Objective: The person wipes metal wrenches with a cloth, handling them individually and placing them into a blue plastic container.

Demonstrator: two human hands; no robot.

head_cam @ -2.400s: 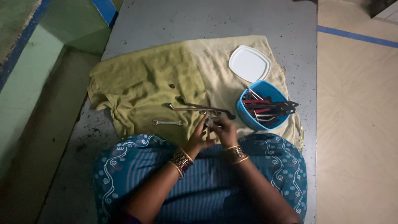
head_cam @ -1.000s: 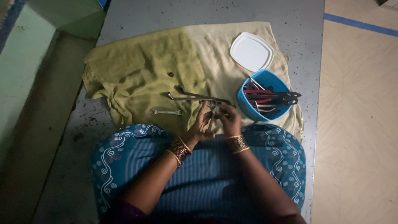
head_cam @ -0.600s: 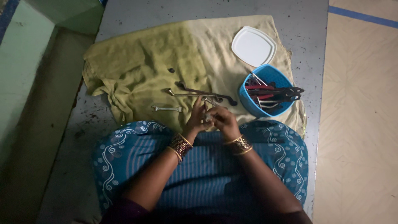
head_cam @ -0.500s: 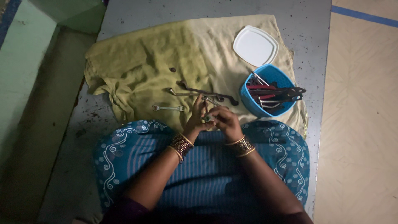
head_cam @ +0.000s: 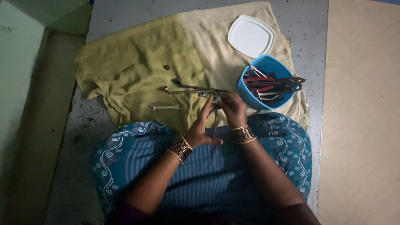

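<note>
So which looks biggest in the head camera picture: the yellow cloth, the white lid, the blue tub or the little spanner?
1. Yellow cloth, by far the biggest.
2. White lid and blue tub: they look about alike, so no ranking.
3. Little spanner, smallest.

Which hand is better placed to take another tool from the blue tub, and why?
Probably the right hand: it lies nearer the blue tub of tools, at its near rim. The left hand sits further off, on the side of the small wrench on the cloth.

Small metal tool [head_cam: 216, 98], dim, pinched between both hands' fingers [head_cam: 227, 100] above yellow-green cloth [head_cam: 137, 54].
</note>
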